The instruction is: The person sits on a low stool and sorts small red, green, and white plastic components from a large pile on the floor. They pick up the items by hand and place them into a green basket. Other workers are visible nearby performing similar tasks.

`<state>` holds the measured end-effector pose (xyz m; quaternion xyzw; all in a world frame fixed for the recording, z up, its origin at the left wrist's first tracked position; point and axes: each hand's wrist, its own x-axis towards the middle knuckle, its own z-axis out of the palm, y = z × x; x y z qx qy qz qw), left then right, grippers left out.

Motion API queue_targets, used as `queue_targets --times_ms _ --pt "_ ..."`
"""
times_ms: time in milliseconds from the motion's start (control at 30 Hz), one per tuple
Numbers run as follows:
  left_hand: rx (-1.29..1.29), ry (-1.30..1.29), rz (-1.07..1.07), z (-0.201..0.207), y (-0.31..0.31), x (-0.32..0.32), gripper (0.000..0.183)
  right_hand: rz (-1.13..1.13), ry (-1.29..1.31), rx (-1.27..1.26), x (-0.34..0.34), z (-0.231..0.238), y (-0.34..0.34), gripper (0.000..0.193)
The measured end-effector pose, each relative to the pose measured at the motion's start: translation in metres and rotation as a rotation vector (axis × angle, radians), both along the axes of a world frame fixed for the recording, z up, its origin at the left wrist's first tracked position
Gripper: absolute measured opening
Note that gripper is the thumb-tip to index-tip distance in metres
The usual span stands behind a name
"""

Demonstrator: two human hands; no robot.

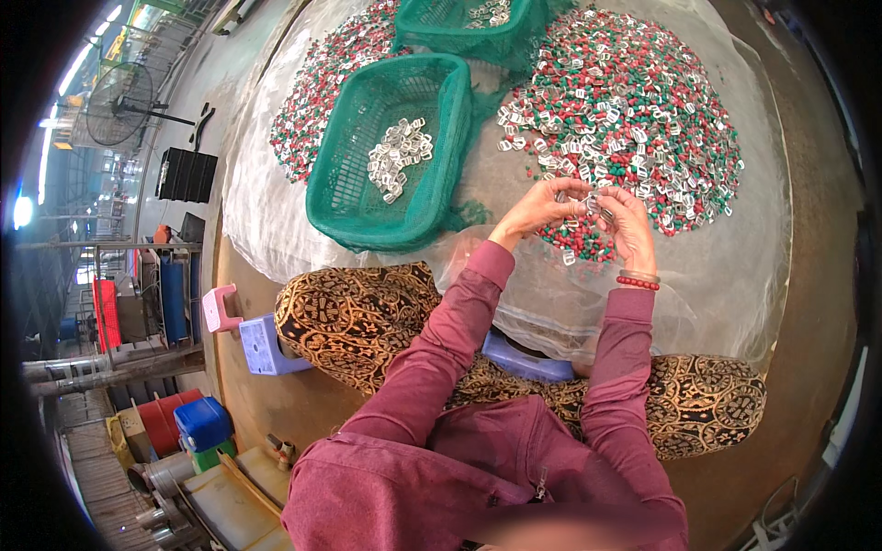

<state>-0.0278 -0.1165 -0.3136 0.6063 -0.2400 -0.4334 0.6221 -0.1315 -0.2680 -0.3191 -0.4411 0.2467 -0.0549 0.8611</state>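
Both my hands meet over the near edge of a big pile of small silver metal buckles (pixel 640 138) mixed with red and green beads. My left hand (pixel 544 208) is closed in a pinch, its fingertips against a small metal buckle (pixel 593 204). Pinched on the same shiny pieces is my right hand (pixel 628 225), with a red beaded bracelet at its wrist. The fingers partly hide how many buckles are between them. Left of my hands stands a green mesh-lined basket (pixel 322 197) with a heap of loose silver buckles (pixel 401 156) inside.
A second green basket (pixel 441 39) with some buckles stands farther off. Another mixed pile (pixel 303 110) lies behind the near basket. All rest on a pale translucent sheet (pixel 717 275). A pink stool (pixel 220 309), a lavender stool (pixel 266 345) and a fan (pixel 119 104) are at the left.
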Motion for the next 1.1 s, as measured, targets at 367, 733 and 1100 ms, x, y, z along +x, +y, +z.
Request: queue_targets --times_ms 367,733,1100 --pt "-0.036 -0.212 0.151 -0.004 -0.005 -0.006 0.013 -0.065 -0.069 0.164 0.006 0.004 0.004 0.015" --pt "-0.156 -0.584 0.372 0.007 -0.015 -0.007 0.01 0.035 0.009 0.12 0.006 -0.009 0.007 0.015" --pt "-0.003 -0.864 0.072 -0.02 0.001 0.015 0.01 -0.29 -0.026 0.089 0.005 -0.029 0.005 0.015"
